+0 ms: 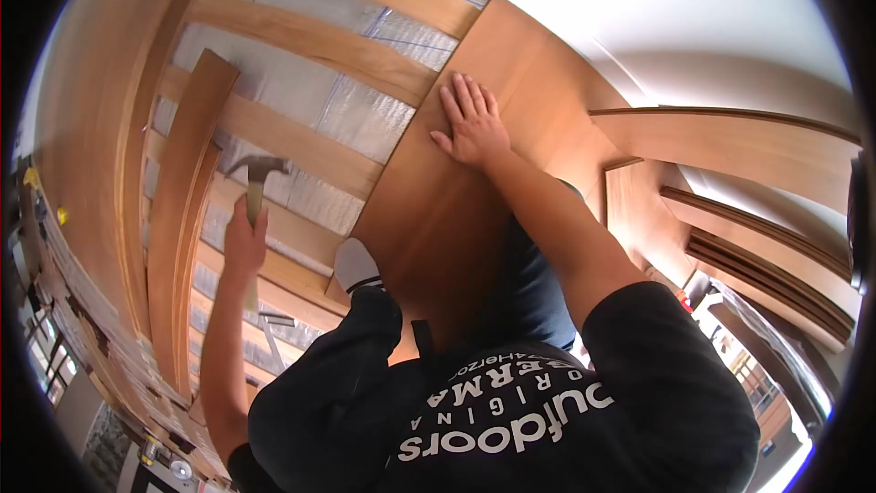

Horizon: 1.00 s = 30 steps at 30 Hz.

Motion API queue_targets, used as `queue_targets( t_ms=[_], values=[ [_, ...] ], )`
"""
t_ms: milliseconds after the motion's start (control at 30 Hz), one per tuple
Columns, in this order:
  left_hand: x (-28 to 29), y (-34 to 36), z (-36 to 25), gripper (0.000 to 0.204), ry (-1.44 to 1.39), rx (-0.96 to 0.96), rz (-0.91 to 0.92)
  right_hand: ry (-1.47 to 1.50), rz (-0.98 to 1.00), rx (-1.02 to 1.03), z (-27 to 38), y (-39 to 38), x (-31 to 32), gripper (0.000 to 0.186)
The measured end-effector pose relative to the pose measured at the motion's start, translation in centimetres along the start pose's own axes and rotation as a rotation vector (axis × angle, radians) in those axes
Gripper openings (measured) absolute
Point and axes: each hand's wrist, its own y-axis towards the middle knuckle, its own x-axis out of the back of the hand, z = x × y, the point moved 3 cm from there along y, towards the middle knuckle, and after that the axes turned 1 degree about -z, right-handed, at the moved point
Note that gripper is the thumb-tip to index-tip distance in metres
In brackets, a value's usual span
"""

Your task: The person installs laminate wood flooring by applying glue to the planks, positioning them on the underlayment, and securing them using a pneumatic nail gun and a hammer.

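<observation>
My left hand is closed round the wooden handle of a claw hammer. The hammer's dark head is raised over the wooden battens. On the brown floorboards, near their edge, my right hand lies flat with its fingers apart. Beyond that edge run pale wooden battens, with silvery foil sheeting showing between them. My socked foot rests at the boards' edge.
Loose planks lie across the battens at the left, beside a wide brown board surface. More planks are stacked at the right by a white wall. A metal tool lies below my left hand.
</observation>
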Motion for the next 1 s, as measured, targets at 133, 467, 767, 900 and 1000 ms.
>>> queue_targets(
  t_ms=[133, 467, 767, 900, 1000],
  values=[
    [-2.2, 10.8, -6.4, 0.053, -0.038, -0.115, 0.028, 0.049, -0.034, -0.001, -0.2, -0.1, 0.5, 0.084],
    [-15.2, 18.3, -17.5, 0.061, 0.129, -0.309, 0.237, 0.064, 0.041, 0.016, -0.4, 0.9, 1.0, 0.081],
    [-12.4, 17.1, -12.7, 0.054, 0.033, -0.184, 0.044, 0.088, 0.031, 0.029, -0.5, 1.1, 0.4, 0.087],
    [-8.4, 14.8, -8.7, 0.038, 0.283, -0.175, -0.177, -0.006, -0.062, 0.055, 1.0, 0.9, -0.2, 0.085],
    [-5.1, 10.3, -6.8, 0.035, 0.449, -0.265, -0.259, -0.032, -0.105, 0.151, 2.2, 1.0, -0.2, 0.085]
  ],
)
